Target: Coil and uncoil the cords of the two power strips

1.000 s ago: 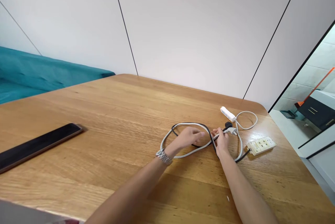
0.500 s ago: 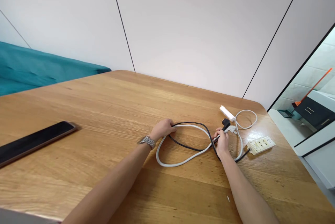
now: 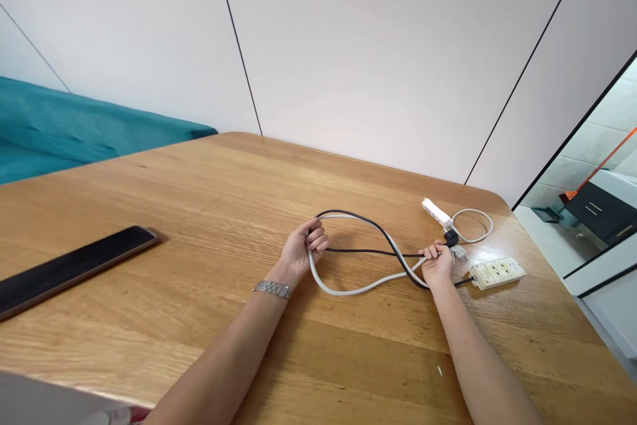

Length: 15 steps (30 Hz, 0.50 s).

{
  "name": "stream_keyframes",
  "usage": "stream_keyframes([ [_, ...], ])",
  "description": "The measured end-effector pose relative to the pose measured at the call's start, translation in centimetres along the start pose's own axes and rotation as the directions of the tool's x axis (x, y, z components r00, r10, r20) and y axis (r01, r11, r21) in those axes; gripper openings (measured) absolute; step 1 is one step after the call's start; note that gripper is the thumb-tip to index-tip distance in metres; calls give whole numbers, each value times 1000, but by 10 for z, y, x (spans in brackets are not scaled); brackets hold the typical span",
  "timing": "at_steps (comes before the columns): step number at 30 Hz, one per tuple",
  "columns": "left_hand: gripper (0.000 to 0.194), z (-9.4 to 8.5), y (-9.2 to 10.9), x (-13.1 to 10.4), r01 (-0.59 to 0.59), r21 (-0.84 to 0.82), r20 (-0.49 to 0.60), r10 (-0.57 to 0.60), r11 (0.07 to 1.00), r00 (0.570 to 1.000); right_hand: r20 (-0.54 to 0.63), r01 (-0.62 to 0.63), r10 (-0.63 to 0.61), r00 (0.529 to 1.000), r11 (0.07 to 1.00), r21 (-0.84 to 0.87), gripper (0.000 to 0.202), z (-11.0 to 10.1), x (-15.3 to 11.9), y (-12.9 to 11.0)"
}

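A black power cord (image 3: pixel 365 221) and a white power cord (image 3: pixel 355 292) form a loop between my hands. My left hand (image 3: pixel 302 249), with a metal watch on its wrist, is closed around both cords at the loop's left end. At the other end, my right hand (image 3: pixel 438 264) is closed on the cords close to their plugs. A black plug (image 3: pixel 450 238) sticks out beyond its fingers, with a white plug (image 3: pixel 460 253) beside it. Just right of that hand lies a cream power strip (image 3: pixel 497 272); a slim white power strip (image 3: pixel 436 213) is farther back.
A large black-screened phone or tablet (image 3: pixel 74 269) lies at the left of the wooden table (image 3: pixel 223 213). Behind are a white panelled wall (image 3: pixel 358 67) and a teal sofa (image 3: pixel 99 126). A small white scrap (image 3: pixel 440 370) sits near the right forearm.
My left hand has turned and closed on the cords, lifting the loop's left end. My right hand has shifted slightly right with the plugs, and the loop is stretched flatter.
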<state>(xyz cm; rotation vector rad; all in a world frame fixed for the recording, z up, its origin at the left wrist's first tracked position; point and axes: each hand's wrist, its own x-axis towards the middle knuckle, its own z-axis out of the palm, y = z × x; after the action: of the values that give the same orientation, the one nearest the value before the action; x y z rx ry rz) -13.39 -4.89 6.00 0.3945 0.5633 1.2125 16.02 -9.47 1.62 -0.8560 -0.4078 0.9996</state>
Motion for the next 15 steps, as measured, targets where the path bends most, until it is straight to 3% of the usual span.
stream_keyframes([
  [3, 39, 5, 0, 1, -111, -185, -69, 100, 976, 993, 22, 18, -18, 1000, 1000, 9, 18, 2, 0, -1],
  [7, 37, 6, 0, -1, -207, -199, -148, 180, 958, 973, 34, 39, -40, 999, 999, 33, 16, 7, -4, -4],
  [11, 30, 9, -10, -6, -123, -36, -127, 118, 992, 985, 39, 75, -77, 996, 996, 45, 13, 16, -12, -14],
  [15, 39, 17, -26, -9, -8, 102, -142, 23, 995, 990, 120, 210, -205, 971, 977, -34, 21, 32, -30, -23],
])
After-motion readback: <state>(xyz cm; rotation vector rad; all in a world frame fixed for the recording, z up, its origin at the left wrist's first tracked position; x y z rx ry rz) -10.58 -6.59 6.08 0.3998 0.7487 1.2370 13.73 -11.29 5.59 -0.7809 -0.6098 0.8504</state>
